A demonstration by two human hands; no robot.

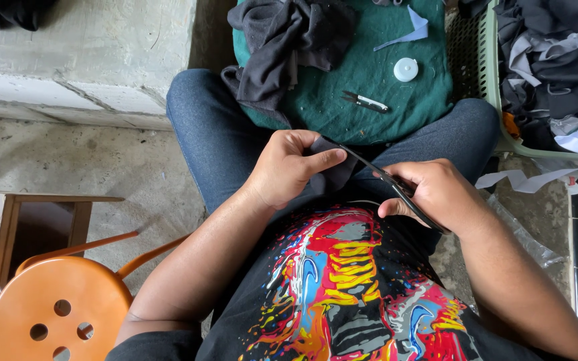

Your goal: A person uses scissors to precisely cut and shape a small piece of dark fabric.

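My left hand pinches a small piece of dark fabric over my lap, thumb on top. My right hand grips a pair of black scissors, whose blades reach left into the fabric's edge. Both hands hover above my blue jeans, close together, just in front of my printed black shirt.
A green cushion ahead carries a crumpled black garment, small thread snips, a white round spool and a pale fabric scrap. A green basket of dark clothes stands right. An orange stool sits at bottom left.
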